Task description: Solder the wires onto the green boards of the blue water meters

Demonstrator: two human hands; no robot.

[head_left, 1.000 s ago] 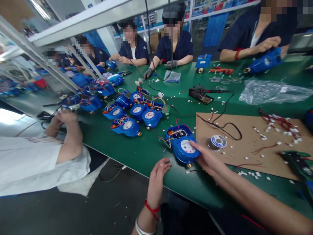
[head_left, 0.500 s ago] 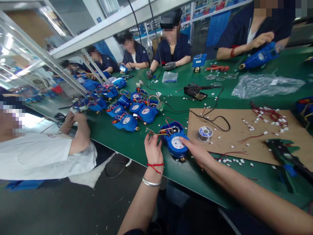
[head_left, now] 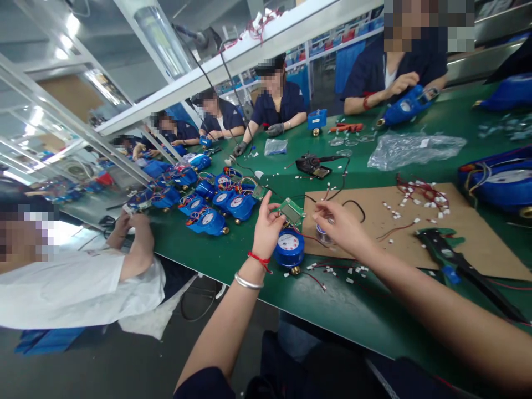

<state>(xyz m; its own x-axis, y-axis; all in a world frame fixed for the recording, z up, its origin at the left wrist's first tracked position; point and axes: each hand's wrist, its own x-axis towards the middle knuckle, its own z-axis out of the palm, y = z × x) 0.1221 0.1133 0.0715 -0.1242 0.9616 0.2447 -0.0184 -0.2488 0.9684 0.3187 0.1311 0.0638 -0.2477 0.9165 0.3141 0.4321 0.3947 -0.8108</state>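
A green circuit board (head_left: 291,213) with a grey display is raised above a blue water meter (head_left: 290,249), tilted and facing me. My left hand (head_left: 269,221) grips the board's left edge between thumb and fingers. Below it, the meter lies on the bench with its round white dial up and brass fitting towards me; the board hides its far part. My right hand (head_left: 338,224) hovers just right of the board, apart from it, fingers loosely curled and slightly parted. I see nothing held in it. Behind those fingers, a solder spool (head_left: 325,235) is partly hidden.
Several blue meters (head_left: 208,220) with loose wires crowd the left. A soldering iron (head_left: 313,165) lies beyond. Brown cardboard (head_left: 366,244) carries red wires and white connectors; a wire stripper (head_left: 453,260) lies at right. Co-workers sit across the green bench (head_left: 249,266) and at left.
My left hand has lifted the circuit board from beside the meter to above it, its display now showing. My right hand has left the meter's dial and moved up beside the board.
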